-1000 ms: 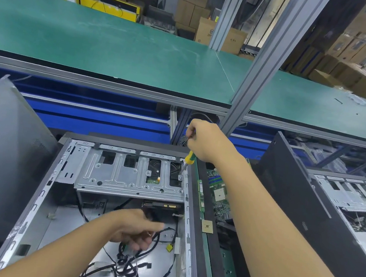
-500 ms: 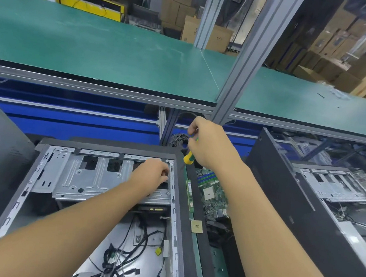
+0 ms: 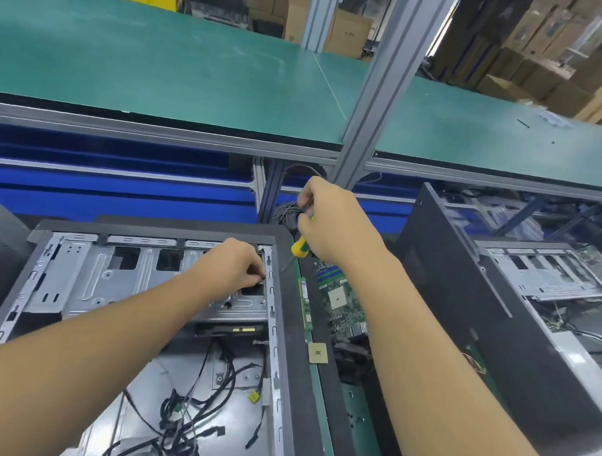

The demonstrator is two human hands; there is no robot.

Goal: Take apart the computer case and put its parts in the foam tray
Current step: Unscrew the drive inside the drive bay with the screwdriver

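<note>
The computer case point(image 3: 143, 230) lies open on its side on the bench in front of you. The foam tray point(image 3: 354, 378) sits just to its right and already holds a motherboard point(image 3: 340, 299). The drive cage point(image 3: 108, 282) across the case's far end looks like the part to free now. Your left hand point(image 3: 236, 265) is at the cage's right end with its fingertips pinched together. I cannot tell whether they hold a loosened screw or the cage's lip. Your right hand point(image 3: 333, 223) grips the screwdriver point(image 3: 299, 246) above the case's right wall, its tip off the work. If that is a screw, lift it straight out and keep it pinched so it cannot fall among the cables point(image 3: 190, 420) below. Steady the cage before you turn the next screw, and seat the tip squarely.
</note>
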